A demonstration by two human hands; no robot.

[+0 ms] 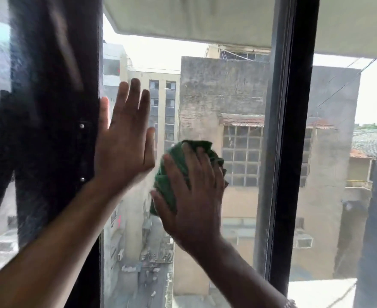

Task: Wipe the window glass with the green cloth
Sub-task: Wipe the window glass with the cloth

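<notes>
The window glass (238,90) fills the middle of the head view between two dark frame posts. A bunched green cloth (172,174) is pressed against the pane near its centre. My right hand (196,194) covers the cloth with fingers spread over it, holding it to the glass. Just left of it, my left hand (125,141) lies flat on the pane, palm forward, fingers apart, holding nothing. Its little-finger side sits next to the left frame post. Most of the cloth is hidden under my right hand.
A wide dark frame post (56,130) with two screws stands at the left. A narrower dark post (287,141) bounds the pane on the right, with another pane beyond it. Concrete buildings and a street far below show through the glass.
</notes>
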